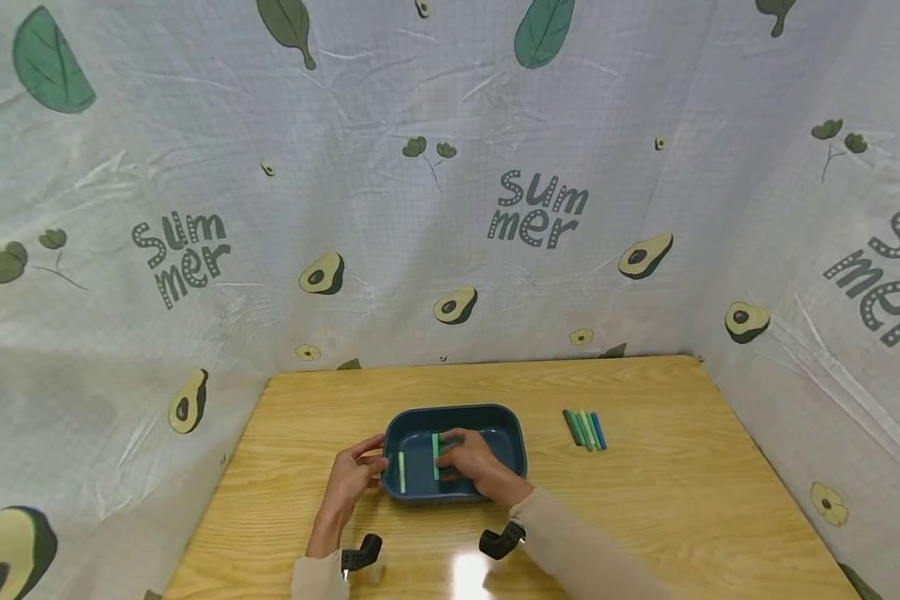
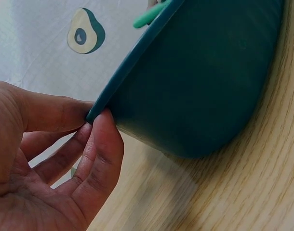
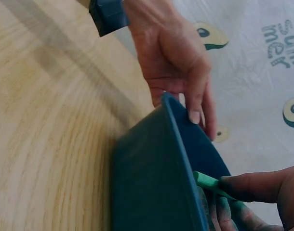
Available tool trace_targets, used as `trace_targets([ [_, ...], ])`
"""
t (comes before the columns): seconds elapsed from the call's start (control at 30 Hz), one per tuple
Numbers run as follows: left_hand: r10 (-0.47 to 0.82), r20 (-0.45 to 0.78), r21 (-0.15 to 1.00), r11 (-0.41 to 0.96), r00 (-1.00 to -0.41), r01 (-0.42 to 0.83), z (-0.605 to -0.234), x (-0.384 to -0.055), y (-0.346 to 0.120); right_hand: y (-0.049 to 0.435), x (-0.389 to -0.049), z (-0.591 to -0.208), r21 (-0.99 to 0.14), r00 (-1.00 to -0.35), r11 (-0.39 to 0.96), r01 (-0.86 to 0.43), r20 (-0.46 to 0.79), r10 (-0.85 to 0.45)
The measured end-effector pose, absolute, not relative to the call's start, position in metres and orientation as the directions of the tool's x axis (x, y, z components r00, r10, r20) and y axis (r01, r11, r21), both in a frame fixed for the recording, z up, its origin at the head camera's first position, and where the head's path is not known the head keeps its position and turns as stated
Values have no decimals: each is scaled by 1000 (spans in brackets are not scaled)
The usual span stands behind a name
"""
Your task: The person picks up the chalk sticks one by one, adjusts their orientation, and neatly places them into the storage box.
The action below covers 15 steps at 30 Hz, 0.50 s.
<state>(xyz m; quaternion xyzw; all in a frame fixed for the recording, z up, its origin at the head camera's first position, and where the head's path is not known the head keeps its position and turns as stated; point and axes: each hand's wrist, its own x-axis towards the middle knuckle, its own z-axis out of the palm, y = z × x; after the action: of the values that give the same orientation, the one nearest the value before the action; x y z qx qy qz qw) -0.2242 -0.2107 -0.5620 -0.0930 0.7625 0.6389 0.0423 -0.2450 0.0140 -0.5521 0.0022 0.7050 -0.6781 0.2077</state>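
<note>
A dark blue plastic tray (image 1: 457, 500) sits on the wooden table. At its left end my left hand (image 1: 347, 477) pinches the rim between thumb and fingers, seen close up in the left wrist view. My right hand (image 1: 474, 461) reaches inside and holds a green chalk stick (image 1: 436, 457) between thumb and fingers; the right wrist view shows one end of that green chalk (image 3: 205, 181) above the tray's edge. Dark greenish smudges mark the right fingertips. A pale green chalk stick (image 1: 402, 472) lies on the tray floor, left of the held one.
Right of the tray, several chalk sticks (image 1: 585, 430) lie side by side on the table (image 1: 682, 500), in black, greens, a pale tone and blue. A white printed sheet (image 1: 390, 208) hangs behind the table and along both sides.
</note>
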Motion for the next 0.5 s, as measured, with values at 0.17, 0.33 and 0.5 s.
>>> trace_targets([
  [0.17, -87, -180, 968, 162, -980, -192, -563, -224, -211, 1, -246, -558, -951, -914, 88, 297, -309, -262],
  [0.33, -88, -181, 969, 156, -979, -193, -564, -224, -211, -8, -250, -563, -948, -912, 101, 302, -319, -257],
  [0.5, -90, -181, 968, 159, -979, -193, -564, -223, -211, -14, -252, -568, -943, -915, 128, 307, -330, -234],
])
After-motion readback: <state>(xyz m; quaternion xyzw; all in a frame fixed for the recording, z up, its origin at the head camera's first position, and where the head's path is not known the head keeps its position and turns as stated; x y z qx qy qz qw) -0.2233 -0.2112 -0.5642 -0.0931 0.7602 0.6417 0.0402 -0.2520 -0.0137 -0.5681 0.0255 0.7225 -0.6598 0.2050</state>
